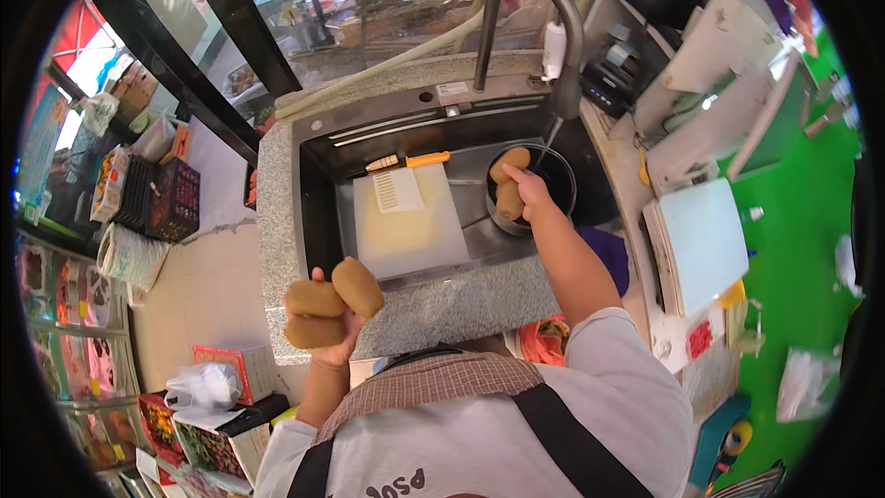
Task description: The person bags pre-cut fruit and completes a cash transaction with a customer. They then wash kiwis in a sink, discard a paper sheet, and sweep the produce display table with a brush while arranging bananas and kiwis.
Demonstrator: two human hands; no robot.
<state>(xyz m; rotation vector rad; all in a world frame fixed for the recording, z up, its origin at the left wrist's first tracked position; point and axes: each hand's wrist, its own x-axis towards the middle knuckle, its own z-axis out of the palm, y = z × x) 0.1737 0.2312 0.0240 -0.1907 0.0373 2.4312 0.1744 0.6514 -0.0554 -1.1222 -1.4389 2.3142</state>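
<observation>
Several brown kiwifruit [316,299] rest in my left hand [339,346], which is beside the sink's front left corner. My right hand [527,188] holds two more kiwifruit [510,166] above a round metal bowl [571,183] in the right part of the black sink [318,221]. Water runs from the dark gooseneck faucet [567,93] into the bowl. Left of the bowl, a white cutting board [415,242] lies in the sink with a white comb-like plastic piece [397,191] on it. A yellow-handled knife or peeler [427,159] and another light-handled tool [382,163] lie at its back edge.
A speckled stone counter [456,304] surrounds the sink. A pale hose [387,59] runs behind it. To the right are a purple cloth [605,256], a black device [608,83] and a white-topped box [702,242]. Crates [173,200] and fruit boxes [214,443] stand at left.
</observation>
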